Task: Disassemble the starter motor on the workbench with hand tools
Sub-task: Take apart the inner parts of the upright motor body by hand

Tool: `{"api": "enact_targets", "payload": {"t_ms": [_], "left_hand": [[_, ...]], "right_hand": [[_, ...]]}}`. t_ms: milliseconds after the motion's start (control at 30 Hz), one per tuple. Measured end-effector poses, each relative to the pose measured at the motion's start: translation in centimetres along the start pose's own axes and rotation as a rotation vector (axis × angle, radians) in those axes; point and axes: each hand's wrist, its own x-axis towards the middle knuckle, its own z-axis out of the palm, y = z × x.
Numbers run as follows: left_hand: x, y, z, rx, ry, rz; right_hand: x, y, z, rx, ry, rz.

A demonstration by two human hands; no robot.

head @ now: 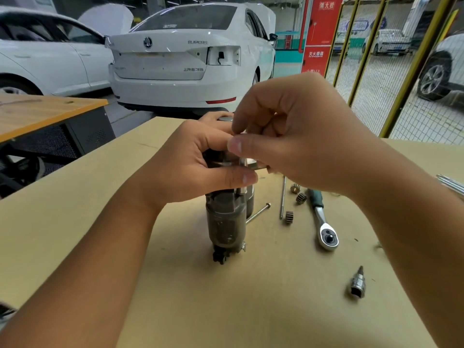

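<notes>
starter motor [226,222] upright on tabletop [251,310] | left hand [198,167] grip wraps upper housing | right hand [296,136] pinches small top part | likely heavy, rigid, greasy: hold body

Both forearms are bare to the frame's edge, with no sleeves, gloves, rings or watch on the left hand [198,162] or the right hand [296,136].

- A car repair workshop
- White cars [185,59] parked indoors, one missing a tail light
- Ratchet wrench [324,224], socket [357,285] and long bolts [283,197] on the bench [251,310]
- Yellow mesh fencing [391,71]
</notes>
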Motion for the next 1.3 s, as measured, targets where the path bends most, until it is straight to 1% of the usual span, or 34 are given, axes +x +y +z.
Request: {"api": "enact_targets", "payload": {"t_ms": [167,233,300,367,467,533,600,667,733,867,933,1000,1067,1133,1200,1300], "left_hand": [[-0.2,-0.5,-0.2,0.023,-0.001,0.023],[-0.1,-0.3,-0.1,0.019,0.02,0.008],[0.0,-0.3,-0.1,0.009,0.031,0.011],[0.0,-0.4,0.0,0.012,0.029,0.021],[0.0,-0.3,0.0,0.009,0.004,0.026],[0.0,-0.4,0.0,0.021,0.017,0.022],[0.0,-0.4,0.1,0.011,0.035,0.02],[0.1,-0.2,0.3,-0.014,0.051,0.031],[0.1,-0.1,0.3,-0.02,0.06,0.04],[0.0,-0.3,0.1,-0.017,0.001,0.026],[0.0,-0.5,-0.1,-0.02,0.016,0.018],[0.0,-0.5,0.0,-0.02,0.043,0.018],[0.1,-0.5,0.1,-0.003,0.059,0.036],[0.2,-0.4,0.1,0.003,0.045,0.045],[0.1,-0.2,0.0,-0.014,0.01,0.045],[-0.1,-0.3,-0.2,-0.035,0.032,0.029]], "right_hand": [[0.0,-0.1,-0.7,0.034,-0.079,-0.002],[0.0,0.0,-0.3,0.034,-0.05,0.0],[0.1,0.0,0.2,-0.021,0.002,-0.002],[0.1,-0.2,0.3,-0.069,0.019,-0.011],[0.1,-0.3,-0.4,-0.051,-0.07,-0.023],[0.0,-0.3,-0.6,-0.041,-0.095,-0.03],[0.0,-0.3,-0.3,-0.016,-0.048,-0.03],[0.0,-0.3,0.3,-0.049,0.036,-0.01],[0.1,-0.4,0.6,-0.076,0.068,0.01],[0.1,-0.5,-0.2,-0.043,0.002,-0.003],[0.1,-0.3,-0.5,-0.029,-0.032,-0.018],[0.1,-0.2,-0.4,0.004,-0.024,-0.005],[0.1,0.0,0.0,-0.023,0.019,0.013],[0.2,0.0,0.0,-0.044,0.02,0.022],[0.2,-0.1,-0.5,-0.062,-0.023,0.006],[0.1,-0.1,-0.8,-0.036,-0.088,-0.017]]}}
